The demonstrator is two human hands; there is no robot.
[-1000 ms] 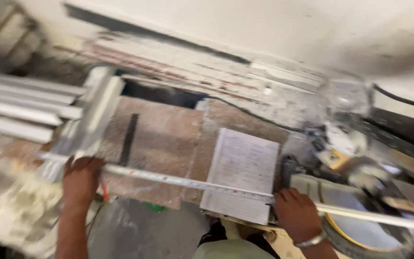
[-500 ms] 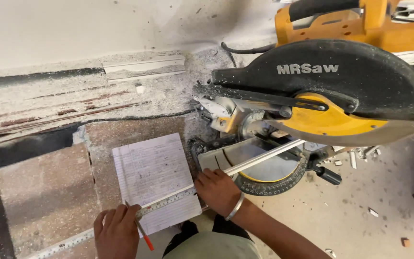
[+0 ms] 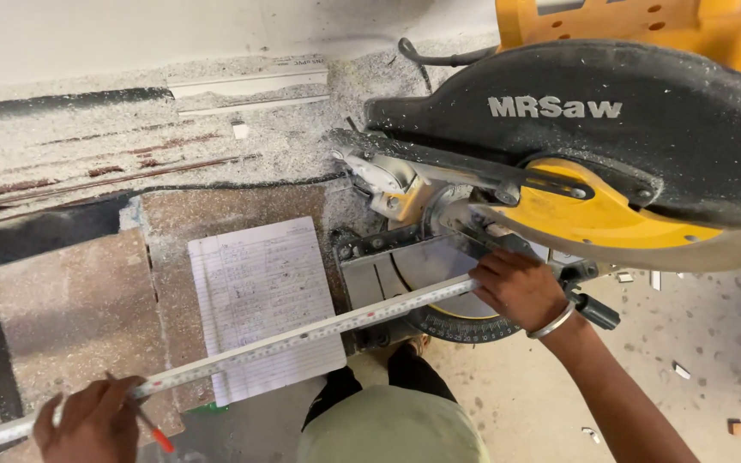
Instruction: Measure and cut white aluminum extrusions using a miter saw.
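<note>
Across the lower frame, the strip (image 3: 302,336) lies over the notebook (image 3: 261,300); left hand (image 3: 92,420) pins it, pinching a pen (image 3: 149,426), right hand (image 3: 518,287) grips its end under the saw (image 3: 593,154). Marking seems underway; steadiness matters.

The left hand (image 3: 87,420) sits at the lower left of the frame, back of the hand up, fingers curled shut in a pinch, knuckles toward the upper right; its forearm is cut off by the bottom edge; the right hand (image 3: 516,287) lies right of centre, palm down, fingers bent and pointing to the upper left; a thin bangle rings its wrist; the bare right forearm runs down to the lower right corner.
</note>
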